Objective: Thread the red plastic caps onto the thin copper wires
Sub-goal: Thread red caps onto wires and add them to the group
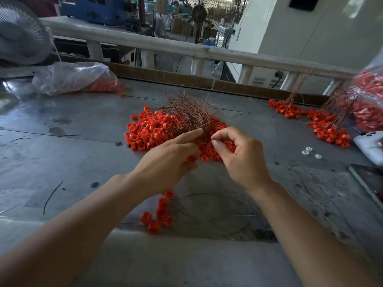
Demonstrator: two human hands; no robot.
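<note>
- The tabletop (83,121) carries everything. All the work sits straight ahead of you at its middle, with both forearms reaching in from the near edge.
- The cap pile (145,133) spreads left and right under your fingertips. Most of it lies ahead and to the left, so your left hand is the nearer one for picking a loose cap.
- The wire tangle (186,114) rests on top of the pile, just beyond both hands. Its strands curve down from the far side and gather at the near end, between your fingertips. Judge the pull as coming toward you, along the strands and not across them.
- Your left hand (165,160) has its forefinger stretched out, touching the near edge of the tangle. The lower fingers are blurred above a red cap, and I cannot tell whether they grip anything.
- Your right hand (242,156) is curled, with thumb and forefinger pinched together just right of the tangle's near end.
- The strung caps (163,210) trail from under your left palm back toward you, lying in a loose line on the tabletop.
- The single wire (211,136) in your right pinch is barely visible. It seems to run up into the tangle, so a cap would likely be fed on from the near end.
</note>
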